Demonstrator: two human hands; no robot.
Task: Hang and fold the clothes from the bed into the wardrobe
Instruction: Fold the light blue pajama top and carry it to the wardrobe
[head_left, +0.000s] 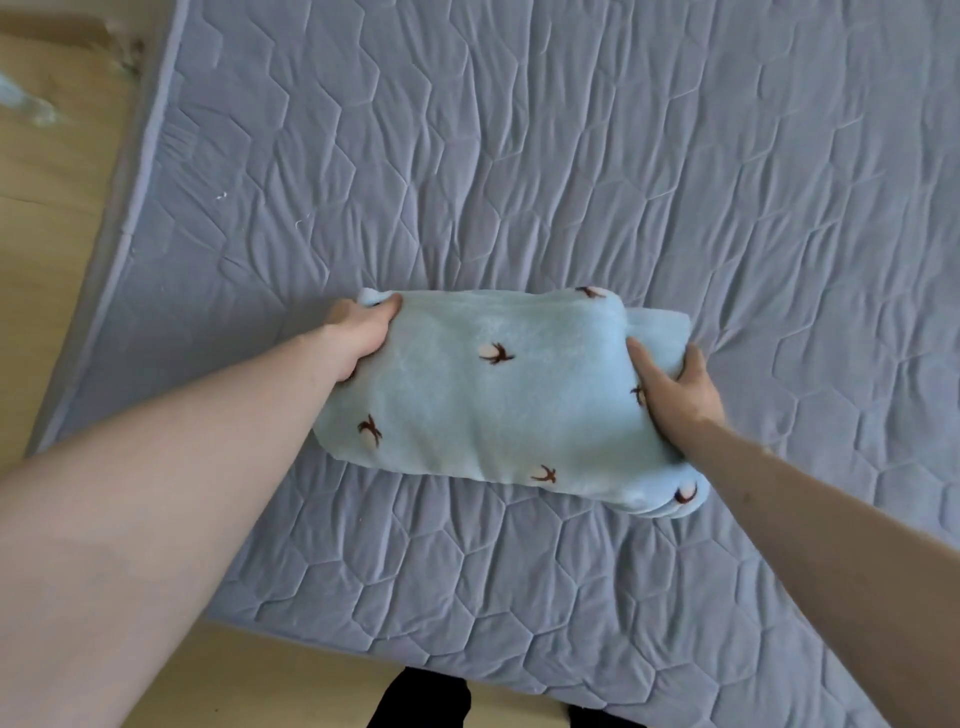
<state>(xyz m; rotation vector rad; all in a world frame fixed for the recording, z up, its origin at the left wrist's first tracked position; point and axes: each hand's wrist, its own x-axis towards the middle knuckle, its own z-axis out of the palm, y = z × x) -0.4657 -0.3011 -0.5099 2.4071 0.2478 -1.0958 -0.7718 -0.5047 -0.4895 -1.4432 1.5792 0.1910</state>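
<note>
Both hands on the folded fleece garment, pale blue with small brown motifs, lying on the quilted grey bed cover straight ahead of me. My left hand grips its left end, thumb on top, fingers tucked under the edge. My right hand grips the right end, fingers curled round the folded layers. So the bundle sits between my palms, flat on the bed, not lifted as far as I can tell. Handling guess: soft, thick, light, no stiffness, will sag in the middle and the layers can slide apart, especially the loose corner just below my right hand. Best hold is under both ends, palms supporting from beneath, slight inward squeeze to keep the fold. Nothing fragile. Wardrobe isn't in view. Wooden floor beyond my left hand.
</note>
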